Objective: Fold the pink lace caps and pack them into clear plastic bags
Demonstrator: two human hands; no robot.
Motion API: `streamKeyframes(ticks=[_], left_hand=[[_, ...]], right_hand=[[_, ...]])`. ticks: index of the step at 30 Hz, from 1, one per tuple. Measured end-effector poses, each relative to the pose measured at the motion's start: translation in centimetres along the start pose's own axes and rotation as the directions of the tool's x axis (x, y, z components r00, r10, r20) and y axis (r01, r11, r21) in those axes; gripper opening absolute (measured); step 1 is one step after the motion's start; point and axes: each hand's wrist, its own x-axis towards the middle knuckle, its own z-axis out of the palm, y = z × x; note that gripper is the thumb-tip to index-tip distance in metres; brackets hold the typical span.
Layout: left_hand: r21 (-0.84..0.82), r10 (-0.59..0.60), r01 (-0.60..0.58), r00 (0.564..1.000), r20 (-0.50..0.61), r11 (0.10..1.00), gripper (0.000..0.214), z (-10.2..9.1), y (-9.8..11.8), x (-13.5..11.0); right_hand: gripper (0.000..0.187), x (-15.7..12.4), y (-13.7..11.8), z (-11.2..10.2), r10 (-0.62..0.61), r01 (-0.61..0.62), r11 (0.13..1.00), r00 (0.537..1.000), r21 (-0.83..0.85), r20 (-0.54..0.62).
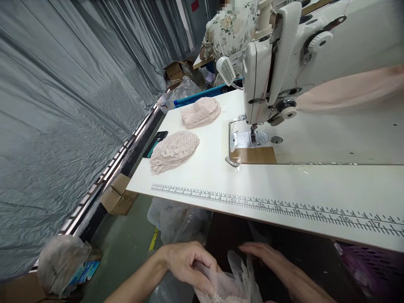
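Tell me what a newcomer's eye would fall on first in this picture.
The big white sewing machine fills the upper right, on a white table with a ruler printed along its near edge. Two heaps of pink lace lie left of the needle, the near heap and the far heap. At the bottom, the left hand grips a clear plastic bag of lace while the right hand rests open against it.
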Motion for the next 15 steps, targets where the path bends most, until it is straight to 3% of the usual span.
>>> streamKeyframes(ticks=[3,6,10,12,15], left_hand=[[0.047,0.034,-0.039,0.995,0.091,0.998,0.068,0.1,0.5,0.2],[0.128,0.094,-0.11,0.987,0.129,0.986,0.071,0.1,1.2,0.1],[0.174,0.112,-0.121,0.992,0.062,0.977,0.068,0.0,1.5,-0.2],[0.172,0.114,-0.119,0.993,0.038,0.978,0.064,0.0,1.3,-0.2],[0.17,0.094,-0.095,0.996,0.011,0.981,0.063,0.0,0.9,-0.1]], right_hand=[[0.089,0.6,-3.8,-1.4,-0.203,0.203,0.979,0.97,0.018,0.133],[0.067,1.3,-6.1,-2.2,-0.286,0.302,0.952,0.936,-0.048,0.205],[0.014,1.3,-5.4,-2.0,-0.215,0.238,0.963,0.961,-0.126,0.173],[0.006,1.0,-4.5,-1.9,-0.238,0.256,0.963,0.956,-0.089,0.17],[0.009,0.7,-3.8,-1.9,-0.268,0.28,0.958,0.948,-0.054,0.171]])
